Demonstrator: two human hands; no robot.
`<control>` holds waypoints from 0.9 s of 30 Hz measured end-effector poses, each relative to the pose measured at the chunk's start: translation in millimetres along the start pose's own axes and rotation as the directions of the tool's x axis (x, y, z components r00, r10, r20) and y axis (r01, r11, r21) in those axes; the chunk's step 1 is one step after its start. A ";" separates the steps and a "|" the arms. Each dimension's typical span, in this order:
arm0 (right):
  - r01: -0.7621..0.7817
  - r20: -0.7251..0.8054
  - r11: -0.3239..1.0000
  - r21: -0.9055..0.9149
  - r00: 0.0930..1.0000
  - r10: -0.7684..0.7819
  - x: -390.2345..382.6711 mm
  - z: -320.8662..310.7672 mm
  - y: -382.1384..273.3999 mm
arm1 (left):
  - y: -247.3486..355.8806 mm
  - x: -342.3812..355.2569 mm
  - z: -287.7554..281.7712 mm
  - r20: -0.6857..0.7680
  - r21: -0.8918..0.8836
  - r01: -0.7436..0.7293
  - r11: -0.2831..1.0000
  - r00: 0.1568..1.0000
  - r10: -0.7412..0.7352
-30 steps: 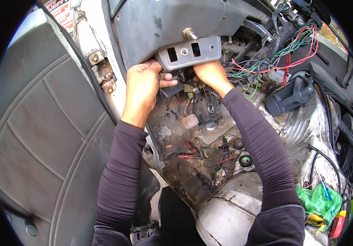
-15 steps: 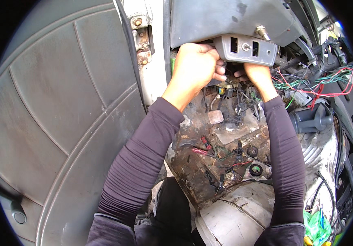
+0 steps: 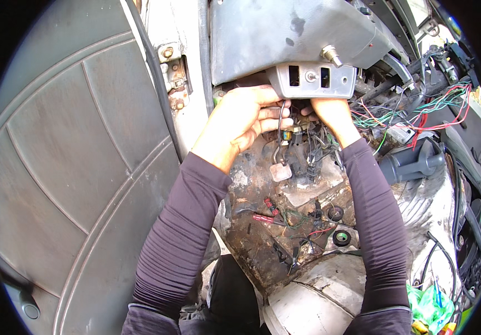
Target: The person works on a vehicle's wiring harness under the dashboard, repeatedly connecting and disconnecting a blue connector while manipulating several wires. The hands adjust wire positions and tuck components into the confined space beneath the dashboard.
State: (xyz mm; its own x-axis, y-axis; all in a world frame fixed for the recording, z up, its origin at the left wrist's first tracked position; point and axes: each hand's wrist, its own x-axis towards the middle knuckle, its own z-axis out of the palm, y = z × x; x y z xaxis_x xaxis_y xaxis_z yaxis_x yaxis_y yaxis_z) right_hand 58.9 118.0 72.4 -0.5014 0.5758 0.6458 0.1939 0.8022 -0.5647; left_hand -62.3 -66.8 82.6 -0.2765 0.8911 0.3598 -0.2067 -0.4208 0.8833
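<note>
A grey switch panel (image 3: pixel 301 84), with two rectangular openings and a small toggle switch (image 3: pixel 311 76) between them, sits under the dashboard (image 3: pixel 268 39). My left hand (image 3: pixel 240 114) is at its left end, fingers stretched and spread, the upper ones reaching under its edge. A thin dark cable (image 3: pixel 281 118) hangs at those fingertips; whether they touch it I cannot tell. My right hand (image 3: pixel 334 116) reaches up beneath the panel's right half. Its fingers are mostly hidden behind the panel, with only a dark fingertip showing. A metal key-lock cylinder (image 3: pixel 331 55) sticks out above.
Red, green and black wires (image 3: pixel 430 114) spread at the right. On the rusty floor lie red-handled pliers (image 3: pixel 264 218), a tape roll (image 3: pixel 341 238) and loose wires. A pedal (image 3: pixel 280 172) stands below the panel. The door (image 3: pixel 67 167) flanks my left; a green plastic bag (image 3: pixel 430 301) lies lower right.
The view has shifted, so the panel appears farther left and lower. My left fingers have uncurled and spread, and the dark cable now shows by them. My right hand stays under the panel.
</note>
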 end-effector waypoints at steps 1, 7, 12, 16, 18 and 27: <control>-0.074 -0.008 0.984 0.160 0.997 0.076 -1.3 0.4 -0.2 | 0.4 0.0 -0.2 -0.005 -0.013 0.013 1.000 1.000 -0.013; -0.053 -0.018 0.975 0.214 0.998 0.058 -4.9 -0.8 -4.7 | 1.7 0.6 -1.6 -0.026 0.003 0.021 1.000 0.999 -0.021; -0.101 -0.027 0.965 0.244 0.994 0.110 -5.4 -0.6 -6.4 | 1.9 -0.4 1.3 -0.084 0.039 -0.026 0.999 0.996 0.029; -0.093 -0.037 0.963 0.252 0.994 0.105 -4.3 -0.2 -6.0 | 1.6 -2.1 3.9 -0.123 0.058 -0.034 0.998 0.992 0.041; -0.092 -0.028 0.966 0.243 0.994 0.102 -4.6 0.2 -5.4 | 1.8 -1.7 3.9 -0.114 0.064 -0.022 0.998 0.993 0.030; -0.046 -0.040 0.991 0.125 0.998 0.052 -3.0 0.4 -6.0 | -1.8 1.7 0.8 -0.080 0.098 0.012 0.995 0.997 -0.004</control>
State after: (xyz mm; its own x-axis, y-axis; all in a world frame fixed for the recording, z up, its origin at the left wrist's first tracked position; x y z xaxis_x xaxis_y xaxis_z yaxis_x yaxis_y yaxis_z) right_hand 58.9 111.4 73.6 -0.4561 0.6226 0.6359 0.1103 0.7486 -0.6538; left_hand -61.6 -64.3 81.8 -0.3501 0.8764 0.3307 -0.1168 -0.3912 0.9129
